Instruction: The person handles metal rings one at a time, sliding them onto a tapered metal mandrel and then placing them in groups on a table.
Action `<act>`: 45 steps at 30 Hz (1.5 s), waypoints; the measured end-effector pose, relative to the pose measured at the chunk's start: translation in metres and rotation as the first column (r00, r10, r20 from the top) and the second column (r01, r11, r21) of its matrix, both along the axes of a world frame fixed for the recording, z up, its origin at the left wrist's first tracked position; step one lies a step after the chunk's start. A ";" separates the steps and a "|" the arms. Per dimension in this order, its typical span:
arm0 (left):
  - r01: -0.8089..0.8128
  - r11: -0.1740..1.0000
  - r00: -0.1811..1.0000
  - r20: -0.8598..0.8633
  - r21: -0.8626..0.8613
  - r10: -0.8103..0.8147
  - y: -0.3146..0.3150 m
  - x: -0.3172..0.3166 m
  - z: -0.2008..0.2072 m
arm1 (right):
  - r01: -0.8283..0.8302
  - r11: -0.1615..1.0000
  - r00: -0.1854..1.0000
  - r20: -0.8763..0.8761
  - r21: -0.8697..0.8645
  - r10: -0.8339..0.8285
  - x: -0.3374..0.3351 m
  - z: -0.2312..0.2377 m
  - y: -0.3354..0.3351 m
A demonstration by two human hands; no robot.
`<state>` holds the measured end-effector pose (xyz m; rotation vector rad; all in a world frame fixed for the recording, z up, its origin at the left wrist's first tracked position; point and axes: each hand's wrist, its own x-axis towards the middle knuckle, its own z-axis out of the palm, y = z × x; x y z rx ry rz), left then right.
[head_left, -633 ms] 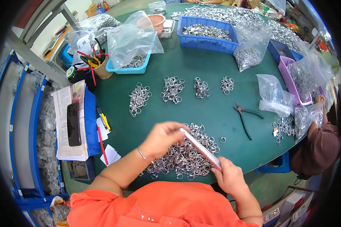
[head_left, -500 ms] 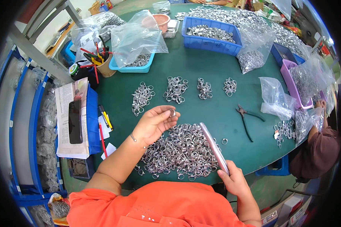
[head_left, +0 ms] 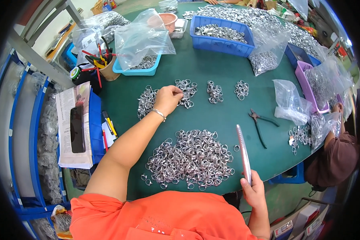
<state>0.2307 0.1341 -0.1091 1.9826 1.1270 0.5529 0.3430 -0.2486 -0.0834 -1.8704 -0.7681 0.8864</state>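
Observation:
My left hand (head_left: 169, 99) reaches over the table with its thumb and fingertips pinched, at the left side of the second small heap of rings (head_left: 188, 90). Whatever lies between these fingertips is hidden. Beside its wrist lies the leftmost small heap of rings (head_left: 146, 103). In my right hand (head_left: 254, 190) is a long, tapered, silvery ring mandrel (head_left: 243, 152), gripped by its lower end and pointing up and away. A large pile of silver-coloured rings (head_left: 190, 160) spreads between my arms, with one loose ring (head_left: 236, 148) by the mandrel.
Two more small ring heaps (head_left: 215, 92) (head_left: 241, 90) lie to the right, near green-handled pliers (head_left: 260, 124). Blue bins (head_left: 224, 47), a light-blue tray (head_left: 138, 72) and plastic bags (head_left: 290, 104) stand around. At right, a person's arm (head_left: 330, 136) works by a pink basket (head_left: 304, 86).
My left hand has moved forward from above the large pile to the second small heap; a ring showed in its fingers before. My right hand and the mandrel have shifted right, the mandrel now more upright.

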 end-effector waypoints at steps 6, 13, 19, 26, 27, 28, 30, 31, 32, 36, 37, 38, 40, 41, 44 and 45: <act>0.095 0.905 0.984 0.100 0.415 -0.149 -0.007 0.015 0.006 | 0.160 0.987 0.987 -0.008 -0.009 -0.161 0.008 -0.006 -0.027; 0.829 0.454 0.523 -0.165 0.327 -0.836 -0.126 0.065 0.023 | 0.224 0.973 0.967 -0.137 0.061 -0.214 0.006 0.001 -0.015; 0.898 0.357 0.437 -0.416 0.258 -0.798 -0.157 0.084 0.011 | 0.218 0.973 0.969 -0.132 0.073 -0.207 -0.003 -0.001 -0.024; 0.772 0.528 0.504 0.163 0.353 -0.848 -0.175 0.038 0.043 | 0.302 0.918 0.932 -0.283 0.259 -0.226 -0.011 0.007 0.028; 0.752 0.532 0.518 0.150 0.388 -0.842 -0.177 0.030 0.045 | 0.295 0.908 0.927 -0.318 0.296 -0.197 -0.013 0.010 0.038; 0.740 0.497 0.498 0.128 0.453 -0.858 -0.177 0.024 0.048 | 0.289 0.889 0.925 -0.343 0.355 -0.164 -0.015 0.011 0.045; 0.694 0.548 0.521 0.201 0.467 -0.830 -0.183 0.010 0.046 | 0.273 0.896 0.913 -0.389 0.349 -0.126 -0.015 0.009 0.046; 0.674 0.572 0.544 0.209 0.468 -0.813 -0.183 0.004 0.047 | 0.258 0.902 0.900 -0.426 0.345 -0.095 -0.015 0.008 0.047; 0.673 0.575 0.548 0.208 0.465 -0.810 -0.184 -0.002 0.045 | 0.282 0.885 0.879 -0.469 0.371 -0.084 -0.017 0.007 0.050; 0.679 0.734 0.675 0.395 -0.005 -0.623 -0.184 -0.021 0.035 | 0.279 0.864 0.823 -0.569 0.419 0.011 -0.019 0.006 0.048; 0.682 0.731 0.671 0.397 0.003 -0.627 -0.183 -0.023 0.033 | 0.280 0.865 0.823 -0.568 0.416 0.007 -0.020 0.007 0.049; 0.684 0.730 0.669 0.400 0.001 -0.627 -0.182 -0.025 0.034 | 0.296 0.855 0.791 -0.611 0.426 0.030 -0.021 0.008 0.050; 0.692 0.720 0.648 0.401 0.043 -0.647 -0.181 -0.027 0.038 | 0.314 0.845 0.758 -0.650 0.432 0.050 -0.022 0.008 0.049; 0.693 0.719 0.646 0.404 0.043 -0.647 -0.182 -0.027 0.039 | 0.317 0.847 0.764 -0.644 0.427 0.039 -0.023 0.006 0.049; 0.680 0.720 0.629 0.396 0.138 -0.669 -0.182 -0.027 0.041 | 0.307 0.850 0.784 -0.620 0.428 0.029 -0.025 0.006 0.049; 0.670 0.726 0.636 0.387 0.153 -0.668 -0.183 -0.028 0.042 | 0.301 0.851 0.797 -0.604 0.430 0.023 -0.025 0.006 0.049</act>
